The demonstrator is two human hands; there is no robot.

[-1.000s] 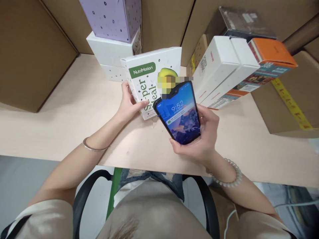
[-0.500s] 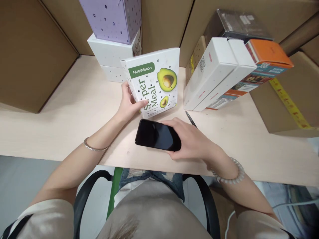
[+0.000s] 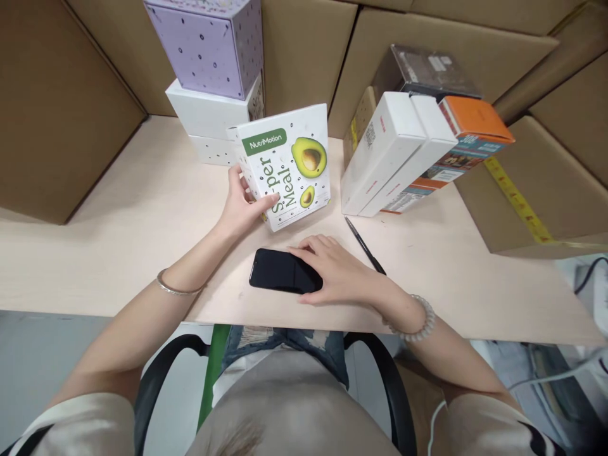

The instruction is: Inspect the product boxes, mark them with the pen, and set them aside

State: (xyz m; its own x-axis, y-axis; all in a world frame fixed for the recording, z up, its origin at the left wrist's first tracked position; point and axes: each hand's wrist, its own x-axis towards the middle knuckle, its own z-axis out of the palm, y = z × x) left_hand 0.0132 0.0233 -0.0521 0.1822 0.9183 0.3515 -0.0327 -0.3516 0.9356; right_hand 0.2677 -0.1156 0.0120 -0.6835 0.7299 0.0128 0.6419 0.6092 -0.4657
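A white NutriMotion meal box [image 3: 285,168] with avocado pictures stands slightly tilted on the table. My left hand [image 3: 244,202] grips its lower left side, thumb on the front and fingers behind. Nearer the table's front edge lies a smartphone [image 3: 282,271], flat with its dark screen up. Around the phone's right end is my right hand [image 3: 332,269], thumb along the near side and fingers at the far side. A black pen [image 3: 365,246] lies just beyond my right wrist.
Behind the meal box, a purple box [image 3: 204,57] sits on a white box [image 3: 209,107]. To the right stand white power bank boxes [image 3: 380,158] and an orange-topped box [image 3: 475,120]. Cardboard cartons [image 3: 536,190] line the table [image 3: 118,253].
My right hand has brought the phone down from beside the meal box to the tabletop, turned it sideways, and its lit screen has gone dark. My left hand keeps holding the box.
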